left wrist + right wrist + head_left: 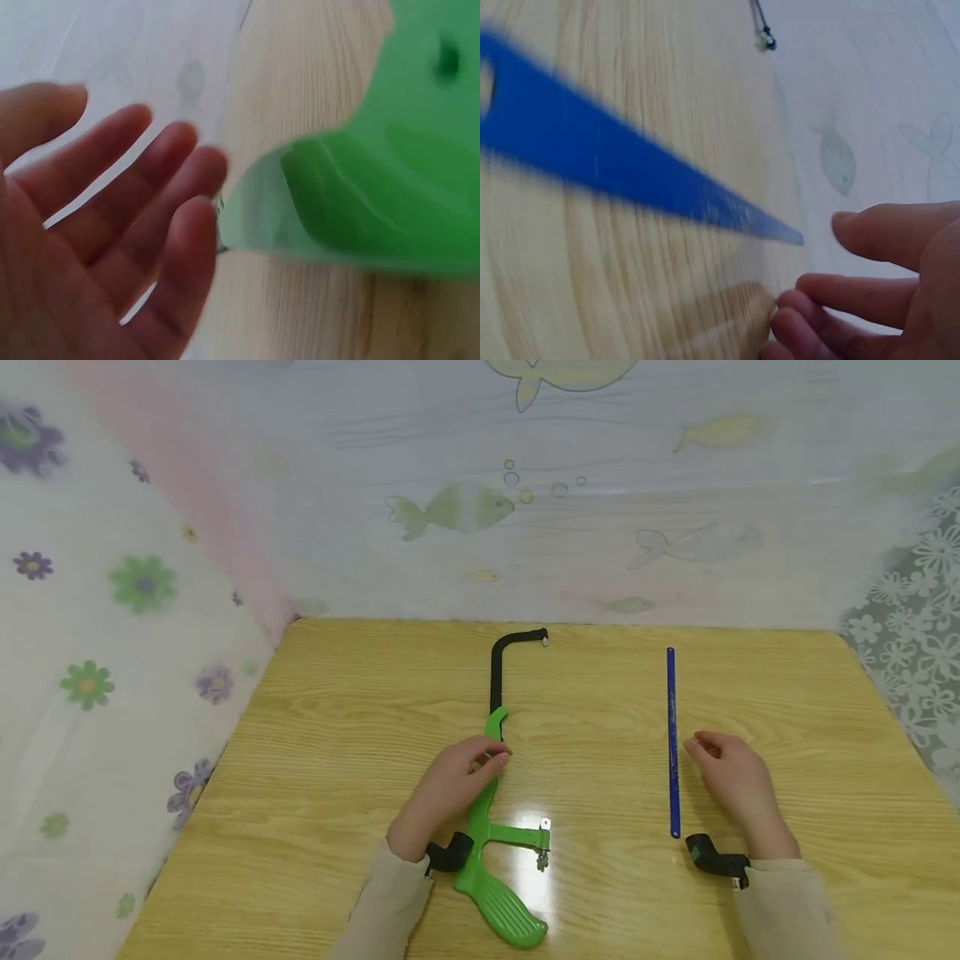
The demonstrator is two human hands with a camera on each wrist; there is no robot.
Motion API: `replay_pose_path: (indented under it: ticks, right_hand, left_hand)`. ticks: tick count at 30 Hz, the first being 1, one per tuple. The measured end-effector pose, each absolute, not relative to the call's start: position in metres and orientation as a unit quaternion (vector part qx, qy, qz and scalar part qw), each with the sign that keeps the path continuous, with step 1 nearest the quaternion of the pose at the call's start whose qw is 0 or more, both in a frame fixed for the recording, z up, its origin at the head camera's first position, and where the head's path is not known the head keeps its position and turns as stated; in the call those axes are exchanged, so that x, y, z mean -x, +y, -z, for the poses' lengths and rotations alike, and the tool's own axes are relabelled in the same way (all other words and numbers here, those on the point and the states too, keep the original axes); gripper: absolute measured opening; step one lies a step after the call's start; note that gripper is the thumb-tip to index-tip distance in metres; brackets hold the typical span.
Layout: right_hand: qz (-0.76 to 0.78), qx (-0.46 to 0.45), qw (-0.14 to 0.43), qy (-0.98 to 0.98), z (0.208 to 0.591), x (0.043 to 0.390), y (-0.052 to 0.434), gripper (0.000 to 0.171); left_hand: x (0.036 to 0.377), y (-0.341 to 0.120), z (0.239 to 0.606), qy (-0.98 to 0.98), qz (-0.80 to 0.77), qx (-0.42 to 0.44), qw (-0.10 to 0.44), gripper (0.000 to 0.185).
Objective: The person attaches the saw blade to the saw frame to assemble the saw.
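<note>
A hacksaw frame with a green body and handle (510,912) and a bent black bar (497,672) lies on the table, with no blade fitted in it. Over the middle of its green body hovers my left hand (453,785); in the left wrist view its loosely curled fingers (161,169) stand apart from the green frame (427,180). A blue hacksaw blade (672,735) with a hole at each end lies lengthwise to the right of the frame. Just right of the blade is my right hand (738,781), thumb and fingers relaxed, holding nothing. The blade (630,161) also shows in the right wrist view.
The wood-grain table (337,718) reaches back to a fish-printed sheet (420,568). Flower-printed covering (90,627) hangs at the left, and white flower lace (918,652) at the right. A metal blade fitting (543,843) sticks out from the frame's green arm.
</note>
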State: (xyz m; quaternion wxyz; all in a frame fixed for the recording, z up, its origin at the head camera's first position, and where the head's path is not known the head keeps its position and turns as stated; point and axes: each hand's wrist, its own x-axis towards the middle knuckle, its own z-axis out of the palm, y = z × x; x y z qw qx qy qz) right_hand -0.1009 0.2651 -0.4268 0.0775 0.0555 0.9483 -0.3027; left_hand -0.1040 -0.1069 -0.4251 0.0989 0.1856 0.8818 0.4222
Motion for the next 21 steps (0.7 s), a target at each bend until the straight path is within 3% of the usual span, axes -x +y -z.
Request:
replay_pose_path:
  ticks: [11, 21]
  right_hand:
    - [0.285, -0.060, 0.064, 0.955, 0.432, 0.098, 0.240, 0.053]
    - [0.275, -0.074, 0.055, 0.957, 0.432, 0.101, 0.238, 0.042]
  left_hand:
    - [0.100, -0.095, 0.424, 0.855, -0.386, -0.250, 0.239, 0.025]
    - [0.100, -0.090, 0.426, 0.870, -0.326, -0.269, 0.255, 0.019]
